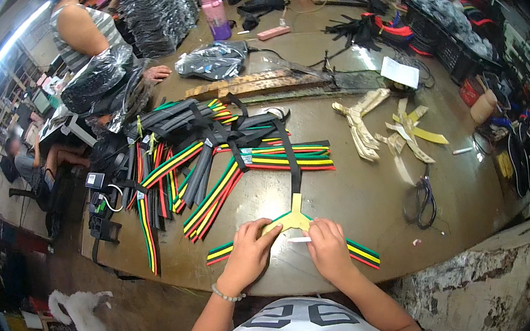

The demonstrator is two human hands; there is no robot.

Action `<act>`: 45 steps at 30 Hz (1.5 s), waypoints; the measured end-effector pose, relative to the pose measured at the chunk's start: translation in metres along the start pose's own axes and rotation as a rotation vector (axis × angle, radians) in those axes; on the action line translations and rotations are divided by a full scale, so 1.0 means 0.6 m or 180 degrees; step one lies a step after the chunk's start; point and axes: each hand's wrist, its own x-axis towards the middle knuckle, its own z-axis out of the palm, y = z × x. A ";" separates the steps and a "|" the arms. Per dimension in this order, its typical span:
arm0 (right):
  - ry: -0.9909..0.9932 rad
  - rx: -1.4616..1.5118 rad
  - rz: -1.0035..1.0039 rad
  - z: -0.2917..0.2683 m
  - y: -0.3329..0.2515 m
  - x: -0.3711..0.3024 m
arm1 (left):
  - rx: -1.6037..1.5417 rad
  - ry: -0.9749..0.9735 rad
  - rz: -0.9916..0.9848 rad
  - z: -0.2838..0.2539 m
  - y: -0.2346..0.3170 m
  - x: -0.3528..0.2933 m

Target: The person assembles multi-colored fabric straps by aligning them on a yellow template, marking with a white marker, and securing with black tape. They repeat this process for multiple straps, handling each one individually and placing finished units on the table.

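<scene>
From my remote seat I watch 2 bare hands at the near edge of the worktop. The yellow Y-shaped template lies between them, over a green, yellow and red striped strap whose ends spread past either side. The left hand touches the template's left arm with its thumb; I cannot tell whether it grips or only presses. The right hand, just beside the right arm, is closed around a white pen. A black strap runs up from the template's stem toward a heap of striped straps. To the right I see scissors; farther back, wooden bars and a pink-purple bottle. At left stands a person in a striped top.
</scene>
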 end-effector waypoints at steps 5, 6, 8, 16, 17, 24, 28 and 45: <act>0.0025 0.0050 -0.0089 -0.004 0.004 -0.007 | -0.0391 0.0310 -0.0024 0.009 -0.005 -0.003; 0.0018 0.0073 -0.0041 -0.005 0.005 -0.009 | -0.0434 0.0388 -0.0033 0.012 -0.007 -0.005; -0.0017 0.0160 0.0034 -0.005 0.006 -0.014 | -0.0465 0.0379 -0.0118 0.016 -0.010 -0.009; -0.0030 0.0456 0.0058 -0.010 0.013 -0.017 | -0.0554 0.0339 -0.0177 0.014 -0.015 -0.013; -0.0028 0.0494 0.0080 -0.009 0.014 -0.016 | -0.0576 0.0331 -0.0210 0.014 -0.015 -0.012; 0.0144 0.0367 -0.0197 -0.001 0.012 -0.012 | -0.0893 0.0278 -0.0308 0.003 -0.022 -0.008; 0.0201 0.0378 -0.0317 0.005 0.008 -0.010 | -0.1067 0.0138 -0.0322 -0.011 -0.033 -0.007; -0.0630 0.1419 0.0898 -0.039 0.030 0.002 | 0.1225 -0.0286 -0.0306 0.052 0.068 0.024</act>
